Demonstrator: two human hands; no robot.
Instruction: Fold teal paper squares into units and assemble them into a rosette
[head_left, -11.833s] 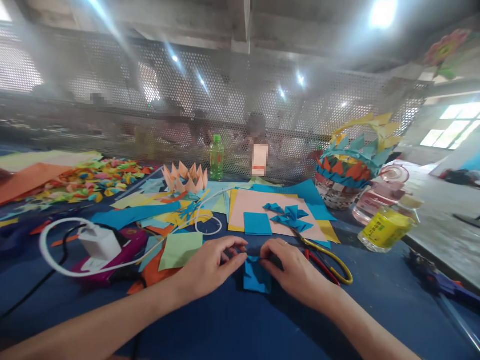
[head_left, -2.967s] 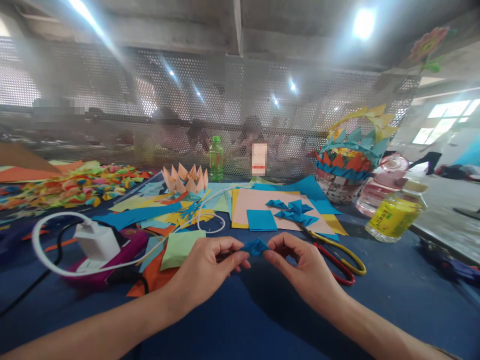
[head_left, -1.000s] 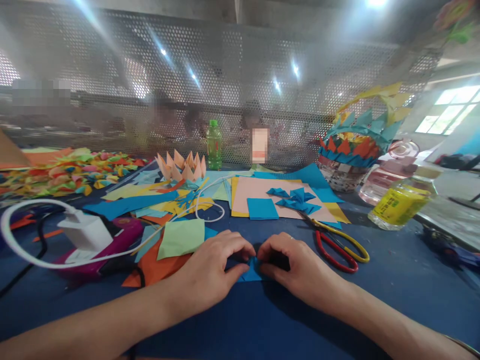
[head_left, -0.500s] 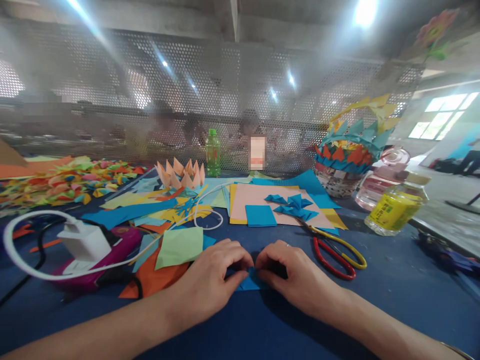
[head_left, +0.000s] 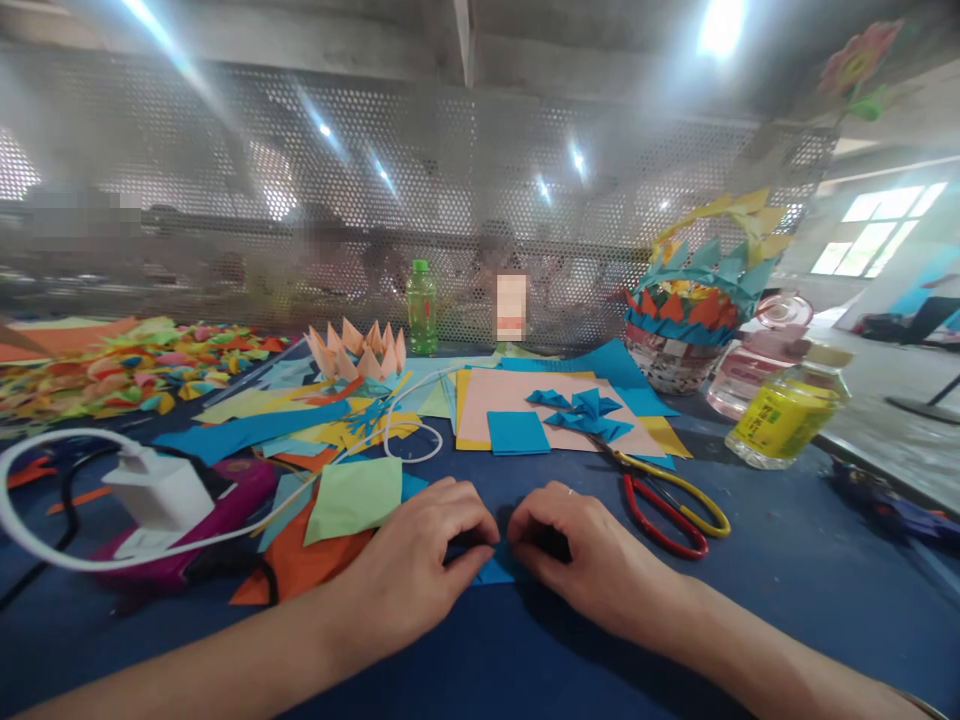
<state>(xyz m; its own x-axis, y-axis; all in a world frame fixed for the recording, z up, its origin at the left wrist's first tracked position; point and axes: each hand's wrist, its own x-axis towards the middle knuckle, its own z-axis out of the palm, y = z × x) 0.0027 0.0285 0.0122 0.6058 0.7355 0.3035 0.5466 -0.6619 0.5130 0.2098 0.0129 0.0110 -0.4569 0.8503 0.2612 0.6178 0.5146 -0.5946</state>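
Note:
Between my hands a small piece of blue paper (head_left: 498, 570) lies low over the table, mostly covered by my fingers. My left hand (head_left: 442, 540) pinches its left side with thumb and fingertips. On its right side my right hand (head_left: 574, 540) holds it in the same way, the fingertips of both hands close together. Just beyond them a blue paper square (head_left: 518, 432) and several folded blue paper pieces (head_left: 589, 412) rest on a pink sheet (head_left: 480, 390). Scissors (head_left: 671, 500) with red and yellow handles lie to the right of my right hand.
A purple power strip (head_left: 247, 495) with a white charger (head_left: 157, 490) and cable sits at left, near green paper (head_left: 356, 498) and orange paper. Behind stand a peach paper ring (head_left: 356, 355), a green bottle (head_left: 422, 310), a paper basket (head_left: 675, 345) and a yellow-labelled bottle (head_left: 787, 410).
Both hands keep their pinch on the blue paper, and the fingertips have shifted very slightly. The whole view has moved a little, with things appearing slightly further left.

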